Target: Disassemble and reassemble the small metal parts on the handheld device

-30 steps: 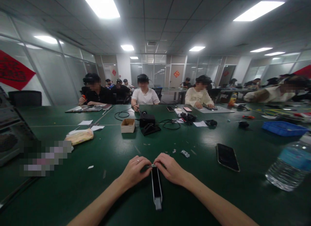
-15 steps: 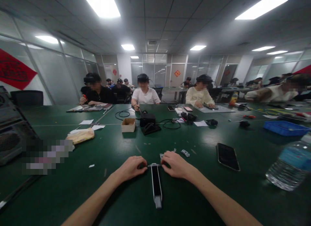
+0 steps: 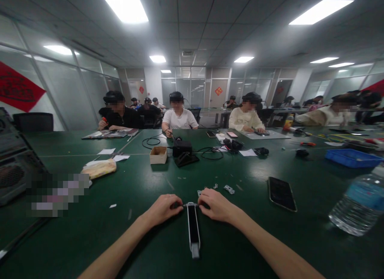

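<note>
A long, narrow device [image 3: 193, 225] with a black middle, pale rim and grey near end lies on the green table, pointing away from me. A thin crosspiece sticks out on both sides of its far end. My left hand [image 3: 166, 209] pinches the left tip of this crosspiece between thumb and fingers. At the right tip, my right hand [image 3: 214, 206] is closed in the same way, its fingers covering that end. Just beyond my right hand lie a small perforated metal bracket [image 3: 229, 189] and some tiny metal pieces [image 3: 215, 186]. Another small metal part is partly hidden behind that hand.
A phone [image 3: 282, 193] and a water bottle [image 3: 357, 205] stand to the right, with a blue tray [image 3: 354, 157] behind. Farther forward are a small open box [image 3: 158, 155] and a black device [image 3: 182, 148] with cables. Several people sit across the table.
Both hands keep their places at the device's far end, with only very slight finger shifts. On the far right, a person in a light top has moved a little to the left.
</note>
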A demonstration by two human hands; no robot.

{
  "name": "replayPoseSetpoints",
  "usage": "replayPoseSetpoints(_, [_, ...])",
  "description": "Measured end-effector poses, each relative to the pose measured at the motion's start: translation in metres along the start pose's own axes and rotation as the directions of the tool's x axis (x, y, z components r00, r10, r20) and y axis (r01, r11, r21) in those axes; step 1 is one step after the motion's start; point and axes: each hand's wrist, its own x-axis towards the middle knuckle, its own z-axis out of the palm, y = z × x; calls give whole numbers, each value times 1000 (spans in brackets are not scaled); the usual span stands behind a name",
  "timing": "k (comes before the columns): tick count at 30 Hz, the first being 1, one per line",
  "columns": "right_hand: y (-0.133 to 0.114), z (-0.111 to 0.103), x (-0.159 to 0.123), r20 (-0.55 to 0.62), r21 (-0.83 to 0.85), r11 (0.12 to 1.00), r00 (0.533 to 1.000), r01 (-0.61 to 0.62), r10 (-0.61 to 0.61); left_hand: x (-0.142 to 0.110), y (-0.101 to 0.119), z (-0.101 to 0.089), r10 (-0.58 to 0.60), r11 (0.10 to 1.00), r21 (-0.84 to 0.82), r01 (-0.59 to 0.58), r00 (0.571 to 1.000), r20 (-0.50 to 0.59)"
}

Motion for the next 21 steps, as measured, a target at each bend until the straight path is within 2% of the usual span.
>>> replayPoseSetpoints(6, [-2,-2,1,-7,-24,1000,1000,10,-11,1,-6,6,0,1000,-28,0,1000,-30])
replayPoseSetpoints(15, [-3,-4,1,-4,-13,1000,1000,1,-1,2,1,2,-67,994,-94,64,997,-25])
replayPoseSetpoints(21, [-1,-2,-1,-10,31,1000,1000,-4,4,2,4,1,-133,969,-215,124,991,-26])
